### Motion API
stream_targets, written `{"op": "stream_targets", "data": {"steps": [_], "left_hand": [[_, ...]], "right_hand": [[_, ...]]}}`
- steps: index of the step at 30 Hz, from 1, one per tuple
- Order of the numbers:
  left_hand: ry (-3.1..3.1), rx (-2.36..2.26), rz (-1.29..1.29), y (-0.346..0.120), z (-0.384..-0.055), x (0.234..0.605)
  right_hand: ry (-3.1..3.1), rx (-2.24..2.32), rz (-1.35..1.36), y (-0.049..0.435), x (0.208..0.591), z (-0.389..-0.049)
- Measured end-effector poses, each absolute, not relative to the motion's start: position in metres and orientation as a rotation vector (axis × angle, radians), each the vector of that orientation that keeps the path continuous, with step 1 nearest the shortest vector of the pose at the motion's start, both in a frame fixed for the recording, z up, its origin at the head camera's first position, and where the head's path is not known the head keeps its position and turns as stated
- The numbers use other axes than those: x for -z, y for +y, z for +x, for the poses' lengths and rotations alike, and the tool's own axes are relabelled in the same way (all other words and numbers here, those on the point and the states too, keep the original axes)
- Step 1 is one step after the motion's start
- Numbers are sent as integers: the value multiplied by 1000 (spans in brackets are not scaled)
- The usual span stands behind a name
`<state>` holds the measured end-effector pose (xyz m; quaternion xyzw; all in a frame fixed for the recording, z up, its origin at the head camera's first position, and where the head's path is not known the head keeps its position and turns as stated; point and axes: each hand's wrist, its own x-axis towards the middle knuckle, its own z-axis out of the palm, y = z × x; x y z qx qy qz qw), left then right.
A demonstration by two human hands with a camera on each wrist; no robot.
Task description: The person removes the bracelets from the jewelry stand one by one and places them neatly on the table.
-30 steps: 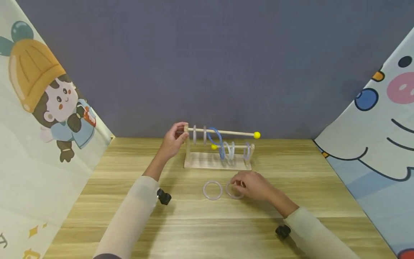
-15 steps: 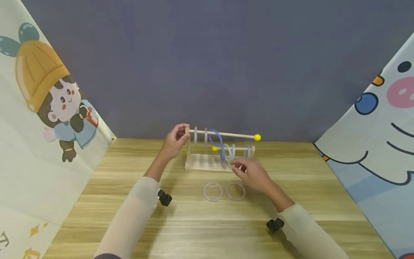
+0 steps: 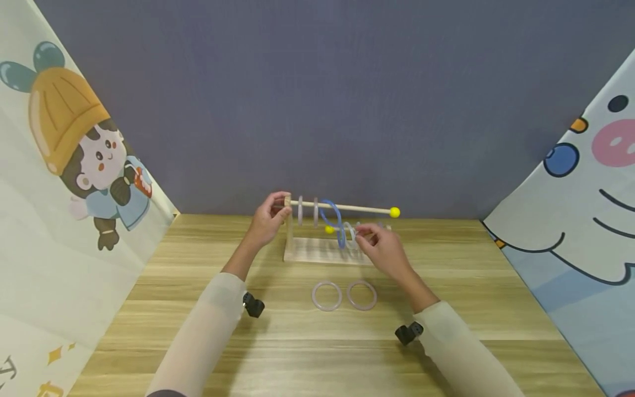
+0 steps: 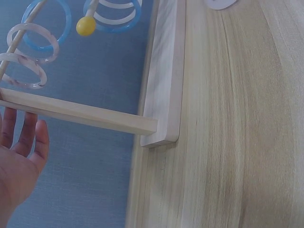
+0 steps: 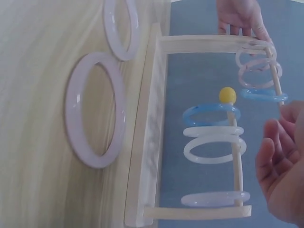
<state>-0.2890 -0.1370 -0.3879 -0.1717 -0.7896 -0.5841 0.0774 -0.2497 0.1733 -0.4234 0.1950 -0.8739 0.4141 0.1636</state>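
My left hand (image 3: 270, 220) grips the top of the tall left post of a wooden ring stand (image 3: 312, 251), thumb in front. The upper rod carries two pale pinkish rings (image 5: 260, 72) and a blue ring (image 3: 331, 212). On the lower rod hang another blue ring (image 5: 211, 115), two white rings (image 5: 213, 149) and a pale lilac ring (image 5: 216, 199). My right hand (image 3: 387, 251) is raised in front of the lower rod, fingers loosely bent beside the white rings in the head view. Nothing shows between its fingers in the right wrist view (image 5: 285, 166).
Two pale pinkish rings, a left one (image 3: 326, 296) and a right one (image 3: 361, 295), lie flat on the wooden table (image 3: 307, 353) before the stand. Yellow balls cap the upper rod (image 3: 394, 212) and lower rod (image 3: 329, 229). A dark wall (image 3: 317, 110) rises behind.
My right hand has moved from the right ring on the table up and away to the lower rod, leaving that ring lying there. My left hand keeps its grip on the post.
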Motion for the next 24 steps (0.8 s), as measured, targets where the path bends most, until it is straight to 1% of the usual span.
{"op": "stream_targets", "data": {"steps": [14, 24], "left_hand": [[-2372, 1731, -518, -137, -288, 388], [-2368, 1741, -508, -136, -289, 389]], "right_hand": [[-2506, -1261, 453, 151, 418, -264], [-2507, -1427, 402, 138, 417, -269]]}}
